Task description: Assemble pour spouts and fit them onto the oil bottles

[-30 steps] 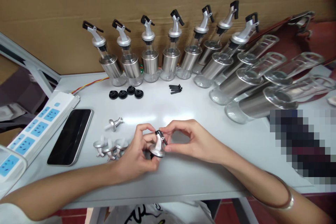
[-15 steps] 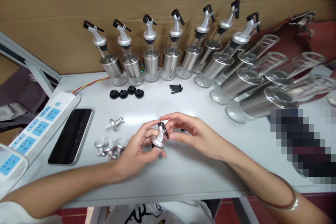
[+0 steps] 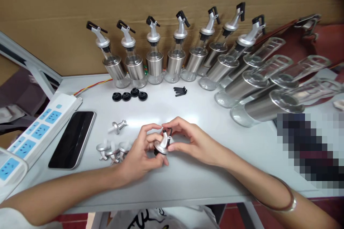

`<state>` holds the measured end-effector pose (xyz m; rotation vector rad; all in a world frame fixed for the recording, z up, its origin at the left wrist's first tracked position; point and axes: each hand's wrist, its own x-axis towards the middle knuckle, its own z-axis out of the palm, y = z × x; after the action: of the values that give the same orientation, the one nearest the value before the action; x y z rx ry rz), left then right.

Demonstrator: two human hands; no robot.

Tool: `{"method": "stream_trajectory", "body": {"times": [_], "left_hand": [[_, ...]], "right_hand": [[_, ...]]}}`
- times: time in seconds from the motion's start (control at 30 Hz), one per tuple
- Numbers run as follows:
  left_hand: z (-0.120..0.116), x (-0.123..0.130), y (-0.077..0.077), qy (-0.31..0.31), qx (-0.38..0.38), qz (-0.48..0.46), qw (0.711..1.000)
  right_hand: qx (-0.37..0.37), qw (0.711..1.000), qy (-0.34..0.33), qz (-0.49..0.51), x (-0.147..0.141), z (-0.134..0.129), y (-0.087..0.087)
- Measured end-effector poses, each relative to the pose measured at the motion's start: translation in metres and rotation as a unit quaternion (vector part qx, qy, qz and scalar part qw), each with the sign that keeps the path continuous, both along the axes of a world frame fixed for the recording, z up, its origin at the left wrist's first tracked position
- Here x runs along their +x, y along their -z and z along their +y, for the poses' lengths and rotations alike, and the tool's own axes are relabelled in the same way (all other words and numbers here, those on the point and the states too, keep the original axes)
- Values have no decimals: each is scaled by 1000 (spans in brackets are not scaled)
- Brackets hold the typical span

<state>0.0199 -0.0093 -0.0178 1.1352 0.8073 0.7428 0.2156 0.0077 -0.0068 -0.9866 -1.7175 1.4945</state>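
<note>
Near the table's front middle, my left hand (image 3: 145,152) grips a silver pourer top (image 3: 161,146) by its round base, which has a black stopper beneath. My right hand (image 3: 190,141) pinches the black lever (image 3: 171,132) on the pourer's right side. Left of my hands lie several silver pourer tops (image 3: 113,153), one of them (image 3: 117,126) apart from the rest. Black stoppers (image 3: 134,92) and small black levers (image 3: 180,91) lie farther back.
Along the back stand several bottles with pourers (image 3: 154,64). Open bottles (image 3: 249,82) are at the right, before a red-brown bag (image 3: 326,43). A phone (image 3: 72,139) and a white power strip (image 3: 40,132) lie at the left.
The black lever has tilted up and away from the spout tip, and my right fingers have moved slightly left and closer to the pourer. The pourer sits slightly lower.
</note>
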Motion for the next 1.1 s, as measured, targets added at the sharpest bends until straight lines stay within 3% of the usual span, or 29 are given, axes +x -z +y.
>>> {"method": "stream_trajectory", "body": {"times": [0.1,0.23,0.37,0.6,0.93,1.1], "left_hand": [[0,0,1,-2,6,-7,1000],[0,-1,2,-13,10,-13,1000],[1,-2,3,13,16,-7,1000],[5,-2,4,-11,39,28,999],[2,0,-1,9,-1,-21,1000],[1,0,0,-27,45,34,998]], "right_hand": [[47,998,14,-43,0,0,-2],[137,986,-20,-96,4,0,-8],[185,971,-36,-145,7,0,-8],[185,970,-43,-149,7,-3,-5],[187,970,23,-152,4,-2,-13],[177,977,34,-110,4,0,-17]]}}
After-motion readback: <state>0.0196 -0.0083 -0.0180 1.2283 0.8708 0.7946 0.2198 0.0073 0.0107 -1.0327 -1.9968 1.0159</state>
